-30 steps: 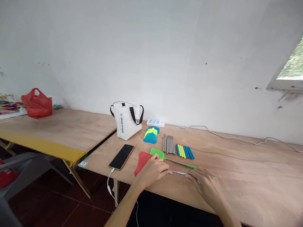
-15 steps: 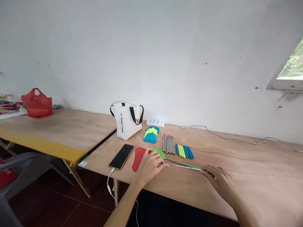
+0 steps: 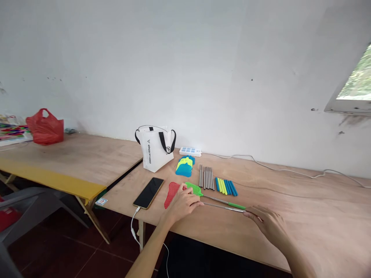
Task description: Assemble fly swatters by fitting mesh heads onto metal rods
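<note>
A red fly swatter (image 3: 172, 192) with a thin metal shaft lies low over the table's front part. Its head end is under my left hand (image 3: 185, 201), whose fingers are closed around where head and shaft meet. My right hand (image 3: 268, 222) is wrapped around its handle end, which the fingers mostly hide. Just behind, a green fly swatter (image 3: 193, 189) rests on the wood, its green handle (image 3: 237, 205) reaching close to my right fingers. Beyond it lie several metal tubes (image 3: 209, 178), several blue and yellow grips (image 3: 226, 186), and a stack of blue and yellow swatter heads (image 3: 184, 169).
Left of my hand a phone (image 3: 148, 192) charges on a white cable (image 3: 133, 231). Behind stand a white bag (image 3: 155, 152) with black handles and a white power strip (image 3: 190, 151). A red plastic bag (image 3: 46, 129) sits on the other table (image 3: 87, 154).
The red fly swatter has shifted slightly, its head now a bit to the right and closer to the green one. Both hands keep their hold.
</note>
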Demonstrator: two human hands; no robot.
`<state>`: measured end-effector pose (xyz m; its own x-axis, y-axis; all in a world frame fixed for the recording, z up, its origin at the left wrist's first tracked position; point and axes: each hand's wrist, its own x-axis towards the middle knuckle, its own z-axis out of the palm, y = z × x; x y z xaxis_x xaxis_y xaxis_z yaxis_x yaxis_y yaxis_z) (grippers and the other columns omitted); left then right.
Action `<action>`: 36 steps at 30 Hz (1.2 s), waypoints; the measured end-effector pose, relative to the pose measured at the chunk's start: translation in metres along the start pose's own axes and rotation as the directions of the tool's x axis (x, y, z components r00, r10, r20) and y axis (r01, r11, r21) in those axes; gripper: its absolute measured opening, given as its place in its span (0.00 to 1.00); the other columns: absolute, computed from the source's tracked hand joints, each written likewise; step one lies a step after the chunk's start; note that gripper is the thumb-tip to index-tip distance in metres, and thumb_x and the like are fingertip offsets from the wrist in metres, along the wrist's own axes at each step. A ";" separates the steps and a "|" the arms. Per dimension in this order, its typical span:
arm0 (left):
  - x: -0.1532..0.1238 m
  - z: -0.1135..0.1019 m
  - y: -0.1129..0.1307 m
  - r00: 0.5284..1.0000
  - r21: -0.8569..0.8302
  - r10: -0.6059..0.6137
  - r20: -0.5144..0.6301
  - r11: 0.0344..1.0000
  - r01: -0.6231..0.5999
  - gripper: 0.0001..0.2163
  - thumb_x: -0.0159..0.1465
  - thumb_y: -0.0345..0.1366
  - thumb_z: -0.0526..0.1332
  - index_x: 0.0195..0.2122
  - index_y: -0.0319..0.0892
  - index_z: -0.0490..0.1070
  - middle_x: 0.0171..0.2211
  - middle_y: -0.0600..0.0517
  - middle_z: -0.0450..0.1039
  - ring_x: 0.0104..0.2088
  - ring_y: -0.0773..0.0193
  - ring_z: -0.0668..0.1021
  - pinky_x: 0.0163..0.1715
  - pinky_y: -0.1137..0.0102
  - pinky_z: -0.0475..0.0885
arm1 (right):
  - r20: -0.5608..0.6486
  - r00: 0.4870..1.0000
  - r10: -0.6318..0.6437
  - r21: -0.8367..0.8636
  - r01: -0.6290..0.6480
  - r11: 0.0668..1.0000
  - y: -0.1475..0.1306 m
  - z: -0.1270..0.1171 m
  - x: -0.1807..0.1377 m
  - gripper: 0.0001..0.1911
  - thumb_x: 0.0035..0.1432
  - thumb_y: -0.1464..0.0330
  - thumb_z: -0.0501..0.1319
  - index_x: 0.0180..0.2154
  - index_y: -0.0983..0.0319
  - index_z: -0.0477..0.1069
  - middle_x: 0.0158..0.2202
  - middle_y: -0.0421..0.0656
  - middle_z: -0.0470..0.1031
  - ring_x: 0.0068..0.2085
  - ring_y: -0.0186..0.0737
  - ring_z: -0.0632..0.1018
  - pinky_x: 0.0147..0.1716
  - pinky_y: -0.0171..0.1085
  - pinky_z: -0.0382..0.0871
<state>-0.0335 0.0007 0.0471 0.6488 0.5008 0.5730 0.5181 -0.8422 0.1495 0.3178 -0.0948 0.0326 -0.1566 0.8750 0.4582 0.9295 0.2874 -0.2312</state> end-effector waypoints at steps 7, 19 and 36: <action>-0.009 -0.021 -0.022 0.997 0.003 -0.078 0.017 0.997 0.078 0.18 0.75 0.41 0.56 0.28 0.43 0.75 0.25 0.57 0.74 0.31 0.65 0.69 0.44 0.63 0.56 | -0.169 0.970 0.172 -0.117 -0.193 0.974 0.113 -0.023 -0.049 0.36 0.61 0.34 0.44 0.37 0.47 0.83 0.42 0.41 0.84 0.44 0.53 0.82 0.38 0.45 0.72; -0.003 -0.031 -0.006 0.998 0.061 -0.067 0.017 0.996 0.066 0.21 0.76 0.42 0.53 0.29 0.44 0.76 0.27 0.55 0.75 0.33 0.64 0.70 0.45 0.63 0.57 | -0.156 0.948 0.277 0.012 -0.278 0.960 0.110 -0.036 -0.054 0.35 0.55 0.32 0.49 0.36 0.48 0.83 0.41 0.41 0.83 0.39 0.49 0.80 0.38 0.44 0.70; -0.003 -0.054 0.005 1.000 0.116 -0.024 -0.013 0.993 0.026 0.21 0.76 0.43 0.53 0.26 0.43 0.73 0.22 0.56 0.73 0.29 0.64 0.67 0.43 0.62 0.56 | -0.062 0.972 0.225 0.077 -0.220 0.972 0.060 -0.039 -0.032 0.31 0.58 0.35 0.53 0.38 0.48 0.83 0.38 0.41 0.83 0.36 0.47 0.82 0.33 0.40 0.74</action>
<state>-0.0627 -0.0156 0.0893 0.6286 0.5185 0.5797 0.5959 -0.8001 0.0695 0.3913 -0.1208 0.0372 0.0777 0.8915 0.4463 0.9126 0.1166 -0.3919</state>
